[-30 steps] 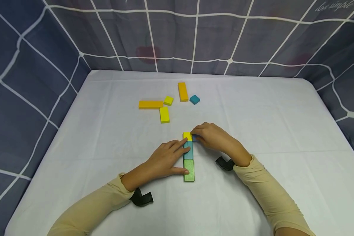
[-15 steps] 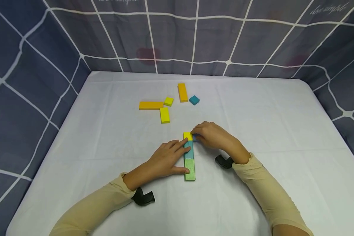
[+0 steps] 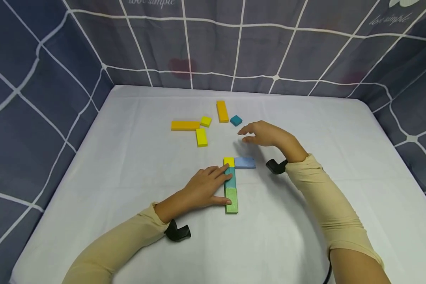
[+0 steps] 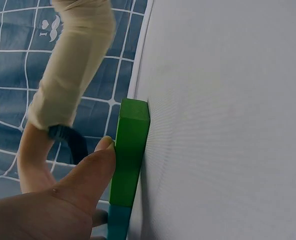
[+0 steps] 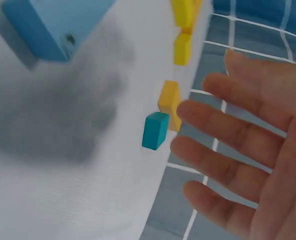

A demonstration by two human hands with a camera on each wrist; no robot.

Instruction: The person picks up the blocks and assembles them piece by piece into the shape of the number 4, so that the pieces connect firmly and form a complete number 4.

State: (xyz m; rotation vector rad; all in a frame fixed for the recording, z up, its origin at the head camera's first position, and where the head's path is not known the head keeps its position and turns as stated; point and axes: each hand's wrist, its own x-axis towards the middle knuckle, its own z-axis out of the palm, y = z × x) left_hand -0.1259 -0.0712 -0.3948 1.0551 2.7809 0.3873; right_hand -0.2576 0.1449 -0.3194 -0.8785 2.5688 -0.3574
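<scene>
Green, teal and yellow make a straight row, and it seems this part is already built: the green block [image 3: 232,208] at the near end, the teal block [image 3: 230,184] in the middle, the yellow cube [image 3: 229,161] at the far end. From this cube the blue block [image 3: 245,163] goes to the right, forming a corner. Five pieces appear left to use, lying farther away: two orange blocks [image 3: 185,126], a yellow block [image 3: 201,137], a small yellow piece [image 3: 206,121] and a teal cube [image 3: 236,120]. No container is visible. The left hand [image 3: 203,190] rests on the row with fingers spread; the right hand [image 3: 264,134] hovers near the teal cube, fingers apart, holding nothing.
</scene>
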